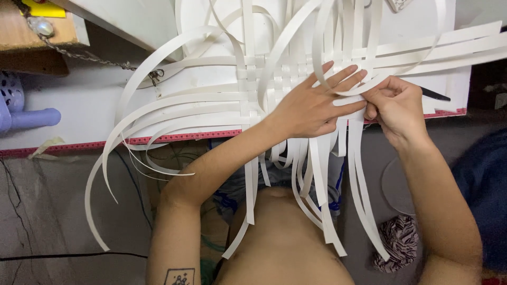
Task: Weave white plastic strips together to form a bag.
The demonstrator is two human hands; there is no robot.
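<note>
A mat of woven white strips (274,79) lies on a white board (84,105), with long loose strip ends curling off to all sides and hanging over the near edge. My left hand (311,103) lies flat on the weave, fingers spread and pointing right, pressing the strips down. My right hand (393,108) sits just to its right at the board's edge, fingers pinched on one white strip (354,97) that runs under my left fingertips.
The board has a red-trimmed near edge (174,137). A metal chain (90,57) lies across its left part. A purple plastic item (21,113) stands at far left. A black pen (435,95) lies right. A patterned cloth (398,240) lies on the floor below.
</note>
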